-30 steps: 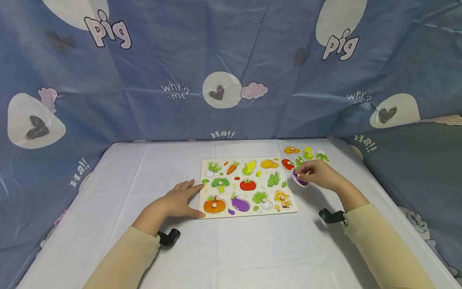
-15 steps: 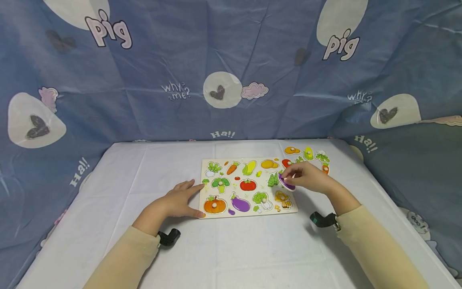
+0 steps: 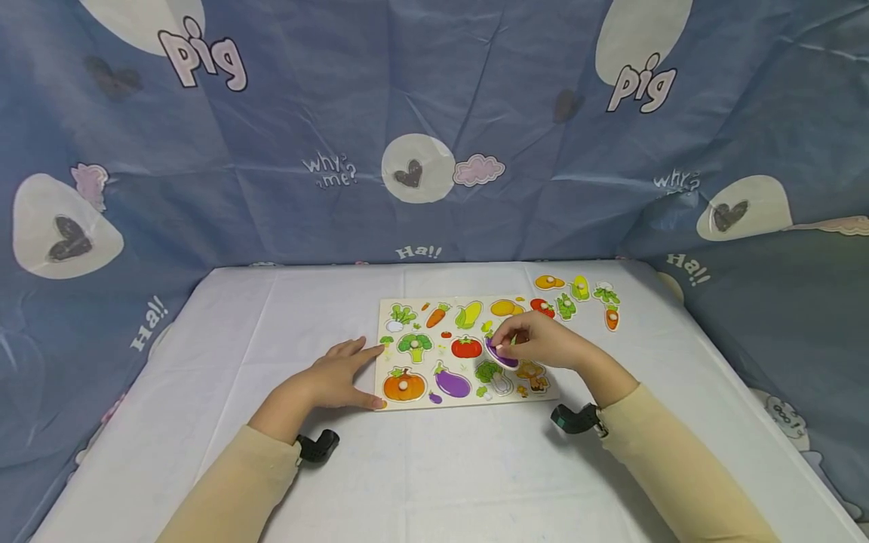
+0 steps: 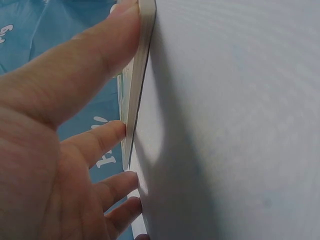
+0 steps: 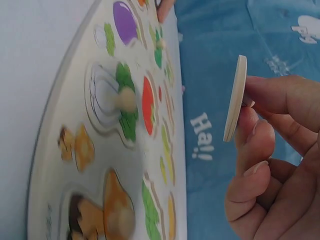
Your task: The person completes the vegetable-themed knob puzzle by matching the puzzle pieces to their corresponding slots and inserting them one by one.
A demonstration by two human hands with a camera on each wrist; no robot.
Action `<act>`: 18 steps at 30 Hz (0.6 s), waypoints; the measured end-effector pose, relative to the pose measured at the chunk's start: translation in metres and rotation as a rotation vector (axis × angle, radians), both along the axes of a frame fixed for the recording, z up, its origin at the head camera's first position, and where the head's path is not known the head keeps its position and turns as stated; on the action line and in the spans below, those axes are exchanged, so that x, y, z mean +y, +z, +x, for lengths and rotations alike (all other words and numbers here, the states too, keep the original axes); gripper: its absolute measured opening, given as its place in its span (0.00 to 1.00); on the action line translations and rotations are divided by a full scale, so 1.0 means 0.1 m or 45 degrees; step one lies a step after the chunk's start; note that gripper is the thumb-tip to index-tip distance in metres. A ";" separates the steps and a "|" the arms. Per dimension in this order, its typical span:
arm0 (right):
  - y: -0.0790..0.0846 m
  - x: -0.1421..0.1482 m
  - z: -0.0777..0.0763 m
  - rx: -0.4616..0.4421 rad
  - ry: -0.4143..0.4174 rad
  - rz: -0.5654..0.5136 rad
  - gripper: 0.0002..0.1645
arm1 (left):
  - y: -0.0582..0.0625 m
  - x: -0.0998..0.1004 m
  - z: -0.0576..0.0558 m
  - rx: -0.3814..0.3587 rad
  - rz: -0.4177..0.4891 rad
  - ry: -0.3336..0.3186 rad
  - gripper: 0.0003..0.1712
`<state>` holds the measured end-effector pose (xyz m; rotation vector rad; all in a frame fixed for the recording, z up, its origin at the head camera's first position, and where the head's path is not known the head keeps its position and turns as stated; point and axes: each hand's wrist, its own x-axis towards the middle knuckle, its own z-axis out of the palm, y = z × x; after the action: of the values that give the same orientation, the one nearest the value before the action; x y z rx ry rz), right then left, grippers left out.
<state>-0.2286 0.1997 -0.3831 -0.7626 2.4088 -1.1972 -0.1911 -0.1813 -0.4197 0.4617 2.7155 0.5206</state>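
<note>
My right hand point(image 3: 543, 343) pinches an eggplant puzzle piece point(image 3: 501, 356) by its knob, above the right half of a wooden vegetable puzzle board point(image 3: 428, 403). In the right wrist view the piece point(image 5: 235, 100) shows edge-on, apart from the board. A printed eggplant point(image 3: 452, 381) fills the recess in the board's front row. My left hand point(image 3: 336, 377) rests at the board's left edge with fingers spread, thumb and index finger touching it. Knobbed pumpkin point(image 3: 403, 386), broccoli point(image 3: 415, 345), cabbage point(image 3: 501, 383) and mushroom point(image 5: 117, 215) pieces sit in the board.
Right of the board's far corner lie loose pieces: a potato point(image 3: 548, 282), corn point(image 3: 579, 287), radish point(image 3: 606, 292), carrot point(image 3: 612, 318), tomato point(image 3: 541, 308) and a green vegetable point(image 3: 566, 305). A white cloth point(image 3: 441, 475) covers the table; a blue printed curtain point(image 3: 271, 211) stands behind.
My right hand has carried the eggplant piece leftward from beside the loose pieces to over the board. The left hand and the board have stayed in place.
</note>
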 end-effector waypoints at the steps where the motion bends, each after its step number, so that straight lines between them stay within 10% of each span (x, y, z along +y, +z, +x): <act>1: -0.01 -0.03 0.00 -0.006 0.011 0.001 0.04 | 0.00 0.00 0.00 -0.002 0.001 0.000 0.61; 18: -0.14 -0.43 0.03 0.003 0.170 0.023 0.05 | 0.03 0.02 0.02 -0.011 0.006 -0.010 0.61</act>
<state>-0.2251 0.1566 -0.3975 -0.9045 2.3264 -1.1217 -0.1896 -0.1793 -0.4165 0.4702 2.7040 0.5253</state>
